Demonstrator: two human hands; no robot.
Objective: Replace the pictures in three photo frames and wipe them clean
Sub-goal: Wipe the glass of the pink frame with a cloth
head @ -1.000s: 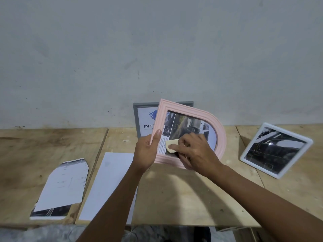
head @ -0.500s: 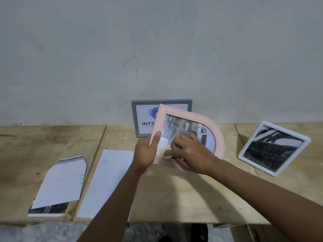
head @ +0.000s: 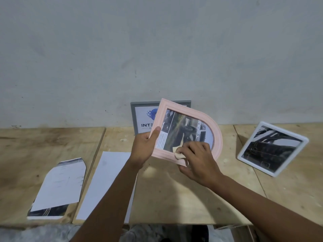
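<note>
A pink arched photo frame [head: 217, 135] with a car picture is held tilted above the wooden table. My left hand [head: 144, 147] grips its left edge, thumb on the front. My right hand [head: 197, 159] pinches a small cream cloth [head: 178, 153] against the frame's lower edge. Behind it a grey frame [head: 138, 116] with a logo print leans on the wall. A white square frame [head: 272, 148] with a dark car picture stands tilted at the right.
Two loose sheets lie on the table [head: 174, 194] at the left: a cut arch-shaped print [head: 60, 186] and a blank white sheet [head: 106, 182]. The grey wall [head: 157, 49] rises right behind the table. The table's front edge runs near the bottom.
My right hand has slid the cloth down from the glass to the frame's lower edge. The pink frame has tilted slightly and the view has shifted.
</note>
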